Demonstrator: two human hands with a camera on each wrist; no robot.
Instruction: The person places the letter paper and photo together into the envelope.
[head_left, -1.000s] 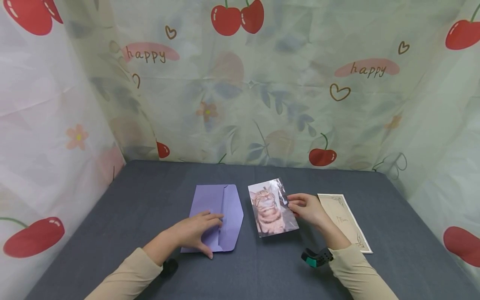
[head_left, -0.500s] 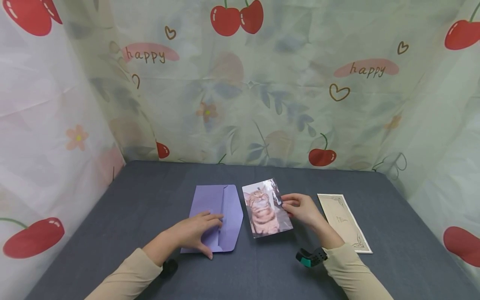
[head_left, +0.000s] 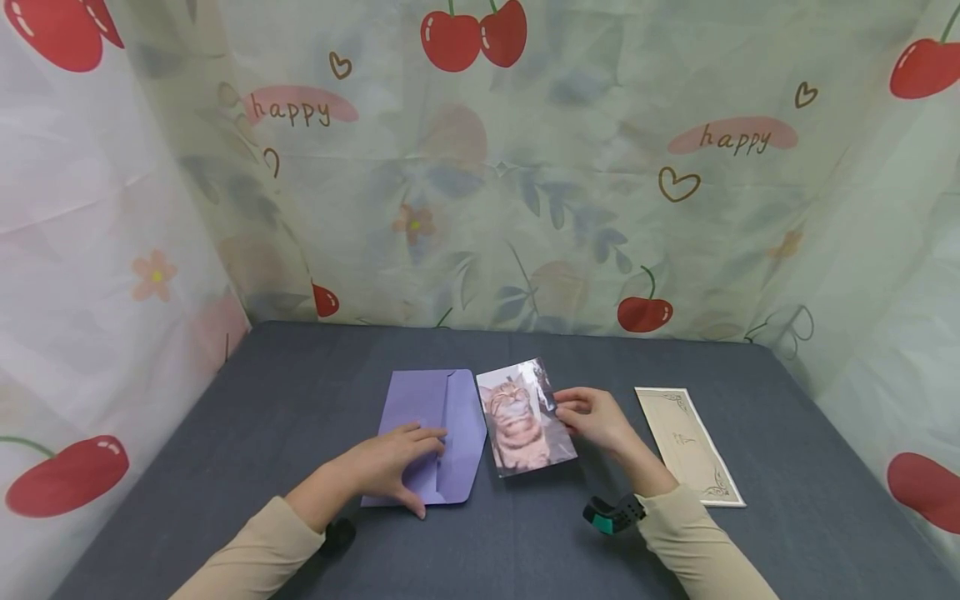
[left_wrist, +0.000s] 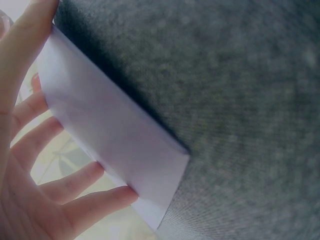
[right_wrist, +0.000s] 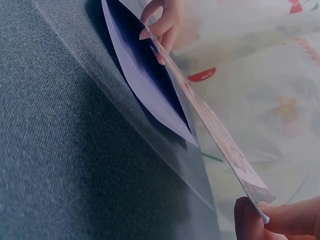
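A purple envelope [head_left: 461,437] lies on the table, its pointed flap spread out to the right. My left hand [head_left: 397,458] rests on the envelope, fingers spread near its mouth and thumb at the near edge. In the left wrist view the fingertips [left_wrist: 131,194] touch the pale paper along its edge. My right hand [head_left: 592,417] pinches the right edge of a glossy cat photo [head_left: 517,425] between thumb and fingers. The photo is tilted above the table, its left edge right at the flap's tip. In the right wrist view the photo [right_wrist: 215,125] appears nearly edge-on.
A cream card [head_left: 686,442] with ornate corners lies at the right, partly behind my right forearm. Dark cloth covers the table [head_left: 300,375]. A cherry-print curtain [head_left: 525,208] surrounds the back and sides. A black wrist strap [head_left: 615,512] hangs by my right sleeve.
My right hand has moved left with the cat photo, closing the gap to the envelope's flap. More of the cream card shows. My left hand and the envelope have stayed in place.
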